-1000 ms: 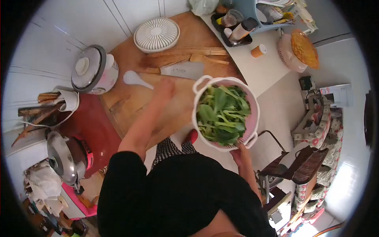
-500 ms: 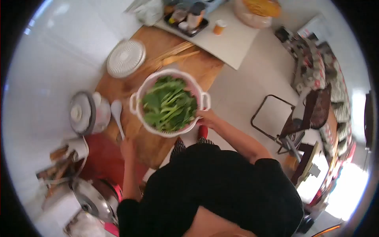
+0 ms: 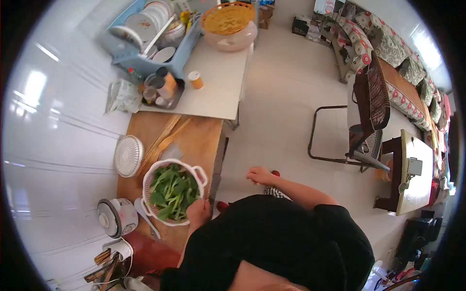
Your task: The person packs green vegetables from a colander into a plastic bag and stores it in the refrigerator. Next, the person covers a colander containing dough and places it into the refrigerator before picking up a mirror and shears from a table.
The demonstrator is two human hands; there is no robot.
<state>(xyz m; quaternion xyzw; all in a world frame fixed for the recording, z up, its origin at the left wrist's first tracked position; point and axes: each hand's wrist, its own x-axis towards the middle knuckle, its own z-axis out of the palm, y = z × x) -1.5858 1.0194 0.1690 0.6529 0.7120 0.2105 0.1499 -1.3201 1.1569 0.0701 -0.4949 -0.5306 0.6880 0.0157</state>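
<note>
A white two-handled colander full of leafy greens rests on the wooden table. My left hand is closed at its lower right rim; whether it grips the rim or anything else is hidden. Out over the floor, to the right of the table, my right hand has its fingers curled in, with nothing visible in them. A white spoon lies just left of the colander, its handle toward the table's near end. Behind the colander are a round white ribbed lid and a wooden spatula.
A rice cooker stands by the tiled wall. On the pale counter at the back are a blue dish rack, a tray of condiment bottles and an orange-white cup. A chair stands at the right.
The colander was in my right hand and is now on the table; that hand has let go and moved away right. My left hand left the spoon's handle for the colander's side. The view shifted.
</note>
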